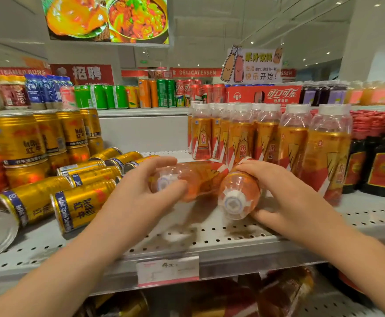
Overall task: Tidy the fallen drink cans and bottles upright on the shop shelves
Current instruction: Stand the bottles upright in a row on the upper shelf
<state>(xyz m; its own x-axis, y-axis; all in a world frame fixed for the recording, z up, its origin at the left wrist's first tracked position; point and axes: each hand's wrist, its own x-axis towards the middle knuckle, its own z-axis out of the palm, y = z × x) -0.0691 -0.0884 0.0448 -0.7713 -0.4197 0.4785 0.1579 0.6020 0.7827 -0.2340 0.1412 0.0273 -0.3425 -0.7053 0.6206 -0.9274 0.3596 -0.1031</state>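
Note:
Two orange energy-drink bottles lie on their sides on the perforated grey shelf (209, 234), white caps towards me. My left hand (141, 191) is wrapped around the left fallen bottle (198, 177) near its neck. The right fallen bottle (237, 193) is in the grip of my right hand (278, 191), just behind the cap. Several gold Red Bull cans (79, 207) lie toppled on the shelf to the left. Behind the hands stand upright bottles of the same drink (241, 138).
Stacked upright gold cans (20, 143) stand at the far left. Dark bottles with red labels (381, 165) fill the right end. An upper shelf carries soda cans (161, 94) and a red Coca-Cola carton (264, 94). A price tag (167, 269) hangs on the shelf's front edge.

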